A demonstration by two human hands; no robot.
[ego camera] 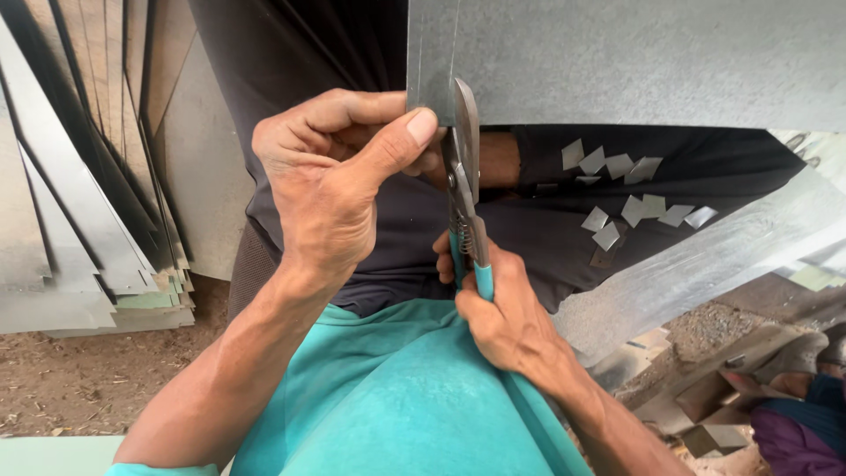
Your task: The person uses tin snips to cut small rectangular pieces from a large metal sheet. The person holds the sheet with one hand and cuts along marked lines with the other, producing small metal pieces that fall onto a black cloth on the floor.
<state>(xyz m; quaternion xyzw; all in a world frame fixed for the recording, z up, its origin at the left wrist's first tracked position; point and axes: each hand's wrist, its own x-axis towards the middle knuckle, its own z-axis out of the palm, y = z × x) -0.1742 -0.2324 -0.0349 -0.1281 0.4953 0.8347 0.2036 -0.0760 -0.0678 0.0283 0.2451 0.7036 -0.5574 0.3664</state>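
Left hand [330,181] pinching grey metal sheet [634,57] edge, right hand [498,304] below sheet clamping teal-handled snips [465,189], cut metal squares [630,211] lying beneath sheet.

No packages, labels, signs or screens show anywhere in this view.

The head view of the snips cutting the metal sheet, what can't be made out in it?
- Metal sheet: its full extent is cut off by the top and right edges.
- Snips: the handle ends are hidden inside the right hand.
- Left hand: its fingertips curl behind the sheet's edge, so their grip is hidden.
- Stacked sheets: cut off by the left edge.
- Small offcuts: too small to tell their exact shape.
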